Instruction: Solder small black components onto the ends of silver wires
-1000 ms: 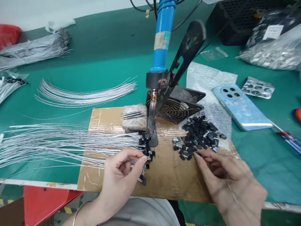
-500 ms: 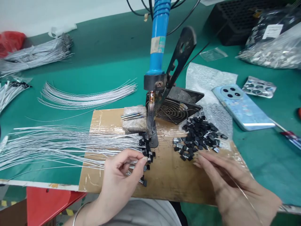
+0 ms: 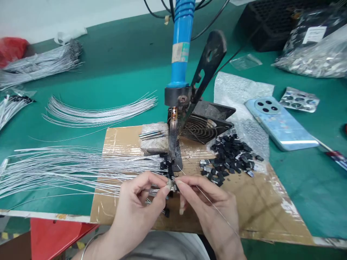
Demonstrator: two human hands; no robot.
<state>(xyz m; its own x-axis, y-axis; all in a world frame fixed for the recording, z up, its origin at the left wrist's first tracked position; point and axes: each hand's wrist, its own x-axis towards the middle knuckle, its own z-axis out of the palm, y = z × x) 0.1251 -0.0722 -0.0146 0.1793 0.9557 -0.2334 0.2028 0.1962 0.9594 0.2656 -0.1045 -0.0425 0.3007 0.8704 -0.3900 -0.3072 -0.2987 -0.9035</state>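
My left hand is closed in a pinch, thumb against index finger; the tiny thing between the tips is hidden. My right hand pinches right beside it, the fingertips of both hands almost touching. Through the right hand runs a thin solder wire, its free end poking up past the fingers. Above the hands stands a blue-handled soldering iron, tip pointing down. White wires with black ends lie left of the tip, partly under my left hand. Small black connector pieces are heaped to the right.
Behind the iron sits a black fan. A wrapped block carries several metal rods. Cardboard covers the front of the green table. A blue phone rests on the right; another wire bundle lies at the back left.
My right hand has moved left from the black pieces to meet my left hand, bringing the solder wire along. My left hand has stayed about where it was.
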